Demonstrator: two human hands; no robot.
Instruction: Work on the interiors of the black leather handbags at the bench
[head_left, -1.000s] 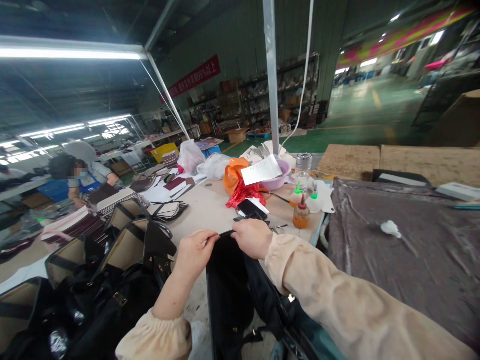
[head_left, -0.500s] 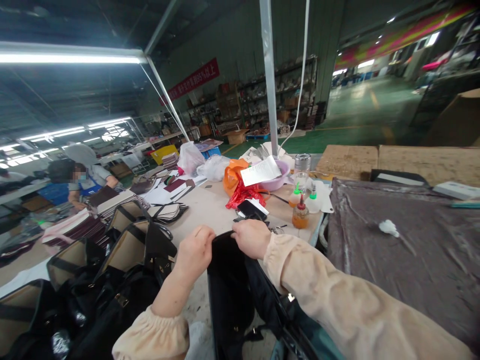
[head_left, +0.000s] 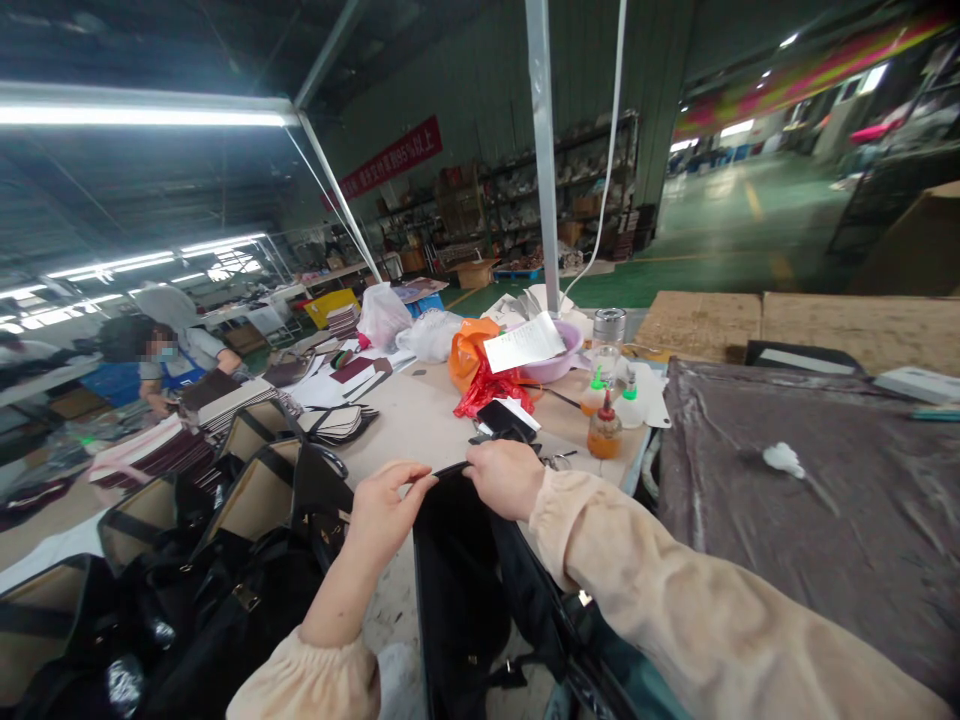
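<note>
A black bag [head_left: 457, 580] stands in front of me, its top edge toward the far side and its dark inside showing. My left hand [head_left: 386, 505] pinches the left corner of that edge between thumb and fingertips. Close beside it, my right hand [head_left: 504, 478] is closed over the same edge, knuckles up; its fingertips are hidden. Dark straps and a small metal fitting lie along the bag's right side, partly under my right sleeve.
Several black bags with tan insides [head_left: 255, 490] crowd the table's left. Beyond my hands lie a phone [head_left: 508, 420], red and orange plastic bags [head_left: 472, 355], a purple basin [head_left: 555, 365] and squeeze bottles [head_left: 604, 430]. A brown-covered surface [head_left: 810, 500] is at right. A co-worker [head_left: 184, 360] sits far left.
My left hand has loosened from a tight fist into a flatter pinch, its fingers straighter, at the bag's corner. The right hand keeps its hold, and the bag has hardly moved.
</note>
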